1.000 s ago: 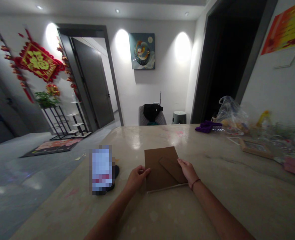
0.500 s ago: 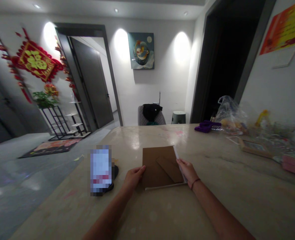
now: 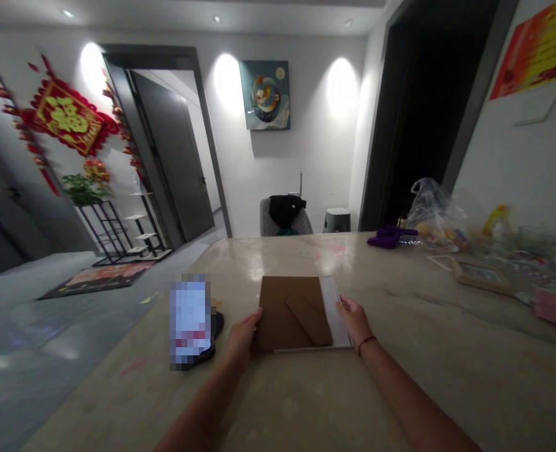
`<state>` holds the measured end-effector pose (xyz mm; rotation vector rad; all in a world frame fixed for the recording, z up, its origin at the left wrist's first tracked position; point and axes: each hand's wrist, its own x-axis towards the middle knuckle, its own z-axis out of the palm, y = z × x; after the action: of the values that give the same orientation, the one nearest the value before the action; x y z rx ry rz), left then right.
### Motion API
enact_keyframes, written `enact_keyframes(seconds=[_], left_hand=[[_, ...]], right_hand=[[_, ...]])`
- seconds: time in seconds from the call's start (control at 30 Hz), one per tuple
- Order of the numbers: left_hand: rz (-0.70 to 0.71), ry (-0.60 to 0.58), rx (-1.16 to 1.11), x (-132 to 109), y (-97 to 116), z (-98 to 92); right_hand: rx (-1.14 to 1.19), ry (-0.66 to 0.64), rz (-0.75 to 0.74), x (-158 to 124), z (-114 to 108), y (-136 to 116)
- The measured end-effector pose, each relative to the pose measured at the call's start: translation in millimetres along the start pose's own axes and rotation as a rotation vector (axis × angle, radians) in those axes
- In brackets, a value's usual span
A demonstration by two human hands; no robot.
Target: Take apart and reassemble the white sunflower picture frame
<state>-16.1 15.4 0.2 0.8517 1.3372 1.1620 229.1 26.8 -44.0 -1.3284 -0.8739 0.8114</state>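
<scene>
A brown backing board with a stand flap on its face lies over a white picture frame, just above or on the table in front of me. My left hand pinches the board's left edge between thumb and fingers. The frame's right edge is gripped by my right hand, which wears a thin cord at the wrist. A white strip of the frame shows along the right side, and a thin line of it along the bottom. Its front side faces away and is hidden.
A phone with a blurred screen stands left of my left hand on the stone-patterned table. Along the right lie a purple cloth, a clear plastic bag, a wooden frame and a pink item. A chair stands beyond.
The brown board has shifted left with my left hand, while my right hand and the white frame stay nearly in place. More white now shows on the right.
</scene>
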Motion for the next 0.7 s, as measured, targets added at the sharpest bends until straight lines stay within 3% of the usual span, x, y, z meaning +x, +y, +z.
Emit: enact_keyframes(seconds=[0.17,0.3,0.5,0.6,0.7], left_hand=[[-0.03,0.06,-0.101,3.1,4.6,-3.6],[-0.06,0.09,-0.166,4.0,5.8,-2.2],[-0.089,0.1,-0.184,6.0,3.4,-1.1],[-0.062,0.087,-0.18,7.9,1.3,-2.0],[-0.039,0.084,-0.167,8.9,-0.8,-2.5]], right_hand=[[-0.061,0.099,-0.018,7.1,-7.4,2.2],[-0.096,0.089,-0.036,5.4,-4.8,4.8],[-0.365,0.056,-0.161,4.6,1.0,9.5],[-0.408,0.076,-0.18,3.9,1.8,5.0],[-0.445,0.11,-0.296,-3.1,3.8,-5.5]])
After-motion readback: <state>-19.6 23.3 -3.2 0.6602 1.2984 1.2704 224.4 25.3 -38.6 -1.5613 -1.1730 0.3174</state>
